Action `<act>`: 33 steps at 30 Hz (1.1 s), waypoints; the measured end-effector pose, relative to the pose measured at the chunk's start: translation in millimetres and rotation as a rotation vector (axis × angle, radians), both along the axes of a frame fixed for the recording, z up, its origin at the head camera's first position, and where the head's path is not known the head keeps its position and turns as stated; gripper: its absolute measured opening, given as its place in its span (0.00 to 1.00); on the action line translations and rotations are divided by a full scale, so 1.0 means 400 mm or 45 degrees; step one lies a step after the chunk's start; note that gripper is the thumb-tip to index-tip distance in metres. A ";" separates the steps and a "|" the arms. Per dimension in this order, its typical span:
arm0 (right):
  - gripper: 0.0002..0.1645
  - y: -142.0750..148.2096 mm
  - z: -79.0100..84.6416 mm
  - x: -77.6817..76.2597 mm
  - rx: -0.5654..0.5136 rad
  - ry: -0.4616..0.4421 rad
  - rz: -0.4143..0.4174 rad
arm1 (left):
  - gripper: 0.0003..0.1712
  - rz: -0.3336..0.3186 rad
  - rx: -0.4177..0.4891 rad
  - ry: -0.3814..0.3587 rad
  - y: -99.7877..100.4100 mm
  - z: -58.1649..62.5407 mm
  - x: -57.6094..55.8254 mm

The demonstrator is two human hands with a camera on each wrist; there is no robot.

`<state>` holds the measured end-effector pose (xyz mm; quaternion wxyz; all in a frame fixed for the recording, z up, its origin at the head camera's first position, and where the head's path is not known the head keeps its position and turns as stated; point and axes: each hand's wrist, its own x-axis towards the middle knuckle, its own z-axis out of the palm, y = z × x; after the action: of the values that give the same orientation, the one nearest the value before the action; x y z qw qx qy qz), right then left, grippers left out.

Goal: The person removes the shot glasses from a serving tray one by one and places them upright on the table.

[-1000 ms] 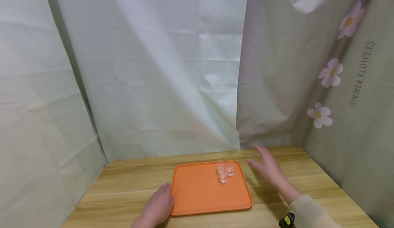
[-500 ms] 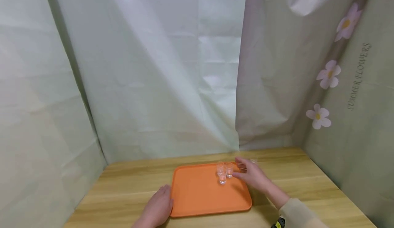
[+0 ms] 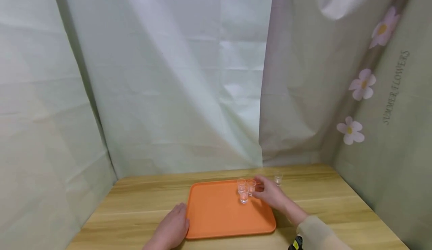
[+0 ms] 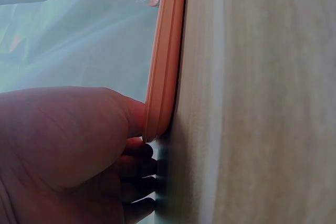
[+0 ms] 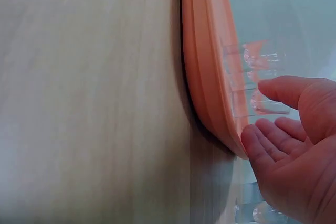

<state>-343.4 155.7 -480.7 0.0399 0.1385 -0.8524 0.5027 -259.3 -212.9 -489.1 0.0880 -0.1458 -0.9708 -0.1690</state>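
My left hand (image 3: pixel 171 225) grips the left edge of an orange tray (image 3: pixel 219 214); in the left wrist view the thumb (image 4: pixel 135 116) laps over the tray's rim and the fingers lie outside it. Three small clear shot glasses stand upright in a cluster at the tray's far right: a front glass (image 3: pixel 244 198), a back left glass (image 3: pixel 241 182) and a right glass (image 3: pixel 251 184). My right hand (image 3: pixel 271 194) reaches over the tray's right rim, thumb and fingers spread apart close beside the right glass. In the right wrist view the thumb (image 5: pixel 286 90) overlaps the glasses.
Another shot glass (image 3: pixel 278 179) stands on the wooden table (image 3: pixel 141 195) beyond the right hand, off the tray. Pale curtains (image 3: pixel 189 92) hang at the back and both sides, closing in the table.
My right hand has moved left from the shot glass on the table to the right glass on the tray. The left hand has stayed at the tray's edge.
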 end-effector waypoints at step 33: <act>0.12 0.078 0.037 0.052 0.063 0.011 -0.128 | 0.30 0.020 0.011 -0.060 -0.002 -0.008 -0.011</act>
<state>-322.7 186.8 -465.8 0.0655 0.0986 -0.8702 0.4783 -263.9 -213.6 -492.2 0.0672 -0.1339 -0.9729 -0.1760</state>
